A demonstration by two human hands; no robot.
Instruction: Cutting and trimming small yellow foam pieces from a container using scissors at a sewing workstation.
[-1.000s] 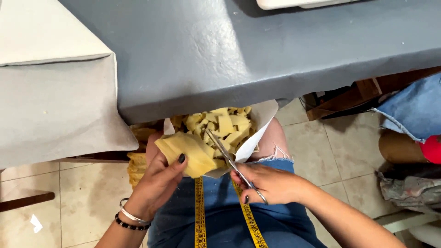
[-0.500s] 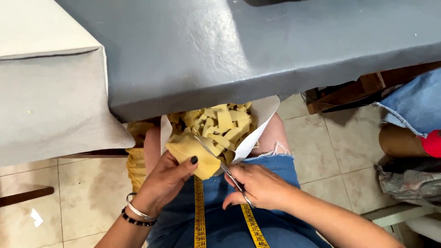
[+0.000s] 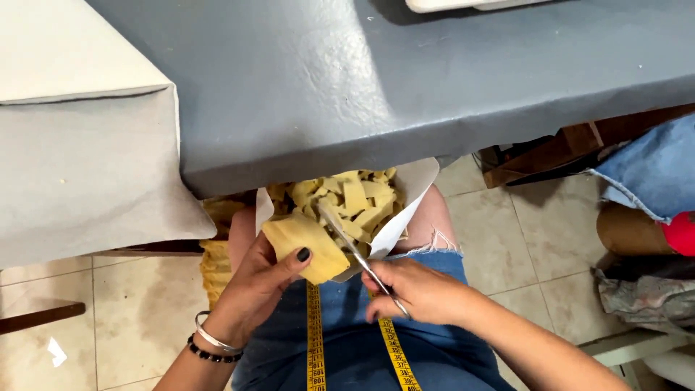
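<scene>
My left hand (image 3: 253,288) holds a folded piece of yellow fabric (image 3: 304,246) over my lap, thumb on top. My right hand (image 3: 420,291) grips metal scissors (image 3: 349,245), whose blades point up and left along the right edge of the yellow fabric. Behind them a white paper sheet (image 3: 413,188) on my lap carries several small cut yellow strips (image 3: 355,199). A yellow measuring tape (image 3: 314,340) hangs down over my blue denim shorts.
A grey table (image 3: 405,80) fills the upper view, its edge just above my lap. Beige cloth (image 3: 79,159) drapes over its left end. More yellow fabric (image 3: 215,261) lies at my left thigh. Another person's leg (image 3: 637,224) is at the right, over tiled floor.
Both hands have shifted slightly down and left with the yellow piece. The scissors stay against the fabric's right edge, with their tips now further up into the strips.
</scene>
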